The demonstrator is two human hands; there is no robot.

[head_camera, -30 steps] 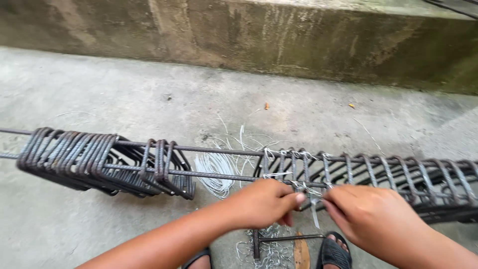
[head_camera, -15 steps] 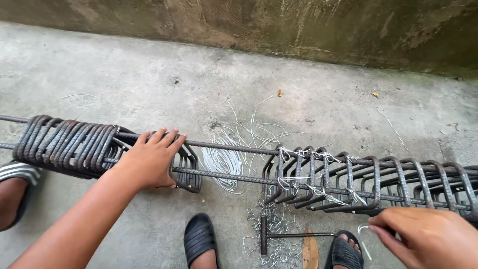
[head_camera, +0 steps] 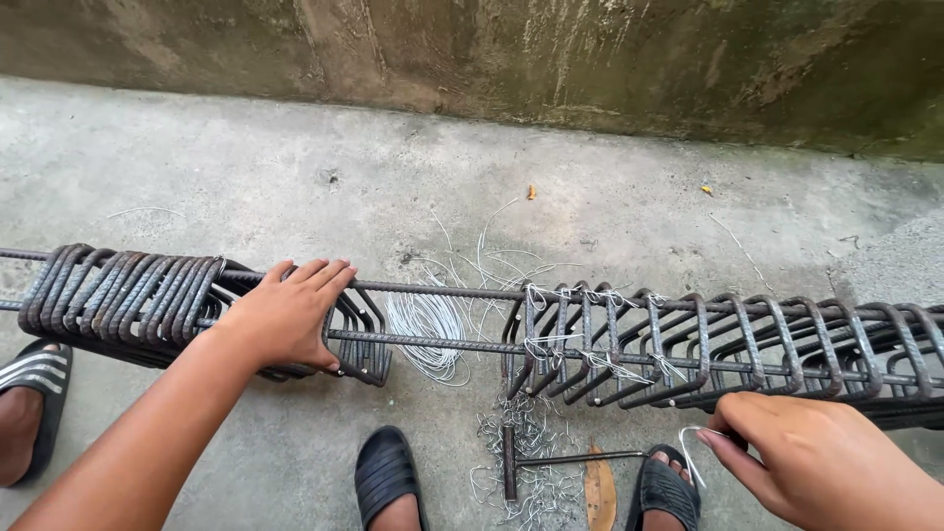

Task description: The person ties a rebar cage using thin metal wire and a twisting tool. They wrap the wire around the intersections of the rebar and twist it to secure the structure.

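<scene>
A long rebar cage lies across the concrete floor, its straight bars running left to right. A bunch of loose dark stirrups is packed at the left; stirrups tied with thin wire stand spaced out at the right. My left hand rests palm down on the right end of the loose bunch, fingers curled over a stirrup. My right hand is low at the right, below the cage, pinching a bent piece of thin tie wire.
A coil of thin wire lies under the bare middle of the bars. A metal hook tool and wire scraps lie by my sandalled feet. Another sandalled foot is at far left. A stained concrete wall runs behind.
My left hand went from the tied stirrups at the right over to the loose bunch and has settled there. My right hand dropped below the cage and now holds a wire piece.
</scene>
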